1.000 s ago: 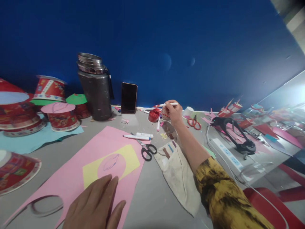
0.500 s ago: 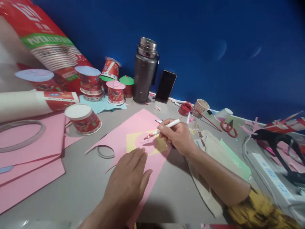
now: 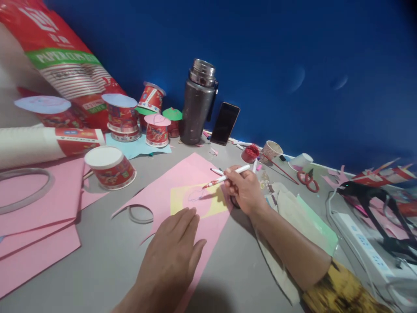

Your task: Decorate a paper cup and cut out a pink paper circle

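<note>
My right hand (image 3: 245, 188) is closed around a thin white brush (image 3: 228, 175) with a red tip. The tip hovers over a yellow paper piece (image 3: 199, 201) that lies on a pink sheet (image 3: 176, 187). A drawn outline shows on the pink circle inside the yellow piece. My left hand (image 3: 169, 256) lies flat with fingers stretched out on the near part of the pink sheet.
A metal flask (image 3: 198, 104), a dark phone (image 3: 225, 123), a red paint pot (image 3: 250, 153), red paper cups (image 3: 110, 167), red scissors (image 3: 308, 179) and a power strip (image 3: 361, 248) stand around on the grey table (image 3: 107, 256). More pink sheets (image 3: 39, 204) lie left, a cloth (image 3: 286, 204) right.
My right hand brought the brush from the paint pot at the back down over the yellow piece. The view swung left and down; my left hand stayed on the pink sheet.
</note>
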`<state>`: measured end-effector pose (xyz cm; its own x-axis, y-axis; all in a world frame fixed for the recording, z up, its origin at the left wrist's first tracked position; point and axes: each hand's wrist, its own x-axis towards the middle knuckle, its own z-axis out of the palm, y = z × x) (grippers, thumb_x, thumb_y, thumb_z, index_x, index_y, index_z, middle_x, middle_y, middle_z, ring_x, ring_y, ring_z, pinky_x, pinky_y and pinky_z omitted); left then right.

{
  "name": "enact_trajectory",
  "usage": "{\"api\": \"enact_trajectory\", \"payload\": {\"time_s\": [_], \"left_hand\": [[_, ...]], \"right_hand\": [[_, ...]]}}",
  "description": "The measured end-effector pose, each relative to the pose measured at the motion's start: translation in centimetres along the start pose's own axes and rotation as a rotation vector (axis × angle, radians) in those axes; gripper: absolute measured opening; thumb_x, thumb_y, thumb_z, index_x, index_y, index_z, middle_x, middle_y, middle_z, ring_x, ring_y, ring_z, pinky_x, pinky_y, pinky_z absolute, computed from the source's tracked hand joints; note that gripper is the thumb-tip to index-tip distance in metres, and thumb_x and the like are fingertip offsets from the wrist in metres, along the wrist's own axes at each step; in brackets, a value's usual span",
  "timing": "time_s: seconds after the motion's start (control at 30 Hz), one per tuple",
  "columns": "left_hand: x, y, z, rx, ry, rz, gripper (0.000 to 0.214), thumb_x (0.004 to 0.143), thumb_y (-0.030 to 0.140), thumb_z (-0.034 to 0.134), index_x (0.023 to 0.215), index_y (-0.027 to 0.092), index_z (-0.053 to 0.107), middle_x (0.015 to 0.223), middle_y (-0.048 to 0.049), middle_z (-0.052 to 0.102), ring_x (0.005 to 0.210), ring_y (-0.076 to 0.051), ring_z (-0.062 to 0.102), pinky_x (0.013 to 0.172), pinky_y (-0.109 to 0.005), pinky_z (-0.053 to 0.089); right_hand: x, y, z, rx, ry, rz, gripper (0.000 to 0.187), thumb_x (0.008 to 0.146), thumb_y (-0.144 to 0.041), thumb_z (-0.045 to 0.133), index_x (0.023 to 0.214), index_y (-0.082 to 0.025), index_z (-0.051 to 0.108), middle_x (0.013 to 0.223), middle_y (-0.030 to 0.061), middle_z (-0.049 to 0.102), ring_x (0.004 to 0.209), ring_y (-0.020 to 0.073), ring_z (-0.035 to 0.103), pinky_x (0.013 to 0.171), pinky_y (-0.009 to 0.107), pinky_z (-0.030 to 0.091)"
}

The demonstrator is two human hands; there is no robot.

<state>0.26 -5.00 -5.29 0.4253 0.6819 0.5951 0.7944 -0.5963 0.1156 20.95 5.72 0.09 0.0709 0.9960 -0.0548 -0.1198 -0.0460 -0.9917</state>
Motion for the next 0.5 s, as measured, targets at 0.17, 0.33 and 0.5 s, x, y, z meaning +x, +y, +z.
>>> {"api": "enact_trajectory", "payload": {"time_s": [0.17, 0.33, 0.5], "left_hand": [[-0.5, -0.9, 0.8, -0.012, 0.052, 0.045, 0.033, 0.103, 0.032, 0.05, 0.127, 0.013, 0.063, 0.124, -0.0158, 0.076, 0.113, -0.031, 0.071, 0.095, -0.046, 0.055], [-0.7, -1.7, 1.8, -0.04, 0.087, 0.076, 0.034, 0.102, 0.037, 0.052, 0.127, 0.017, 0.065, 0.122, -0.0137, 0.077, 0.11, -0.032, 0.071, 0.094, -0.046, 0.055], [-0.7, -2.1, 2.3, -0.056, 0.101, 0.082, 0.034, 0.101, 0.04, 0.053, 0.125, 0.019, 0.066, 0.12, -0.0139, 0.078, 0.107, -0.033, 0.072, 0.092, -0.048, 0.055]], "right_hand": [[5.0, -2.9, -6.4, -0.234, 0.39, -0.461, 0.037, 0.082, -0.054, 0.078, 0.081, -0.02, 0.066, 0.065, -0.0011, 0.067, 0.051, 0.0099, 0.051, 0.049, 0.023, 0.039], [8.8, -2.7, -12.9, -0.487, 0.653, -0.462, 0.05, 0.086, -0.066, 0.064, 0.079, -0.017, 0.069, 0.063, 0.0023, 0.068, 0.057, 0.0163, 0.059, 0.058, 0.029, 0.045], [10.2, -1.2, -13.9, -0.662, 0.566, -0.439, 0.047, 0.089, -0.063, 0.063, 0.076, -0.019, 0.07, 0.068, 0.0061, 0.073, 0.061, 0.0209, 0.064, 0.062, 0.033, 0.048]]}}
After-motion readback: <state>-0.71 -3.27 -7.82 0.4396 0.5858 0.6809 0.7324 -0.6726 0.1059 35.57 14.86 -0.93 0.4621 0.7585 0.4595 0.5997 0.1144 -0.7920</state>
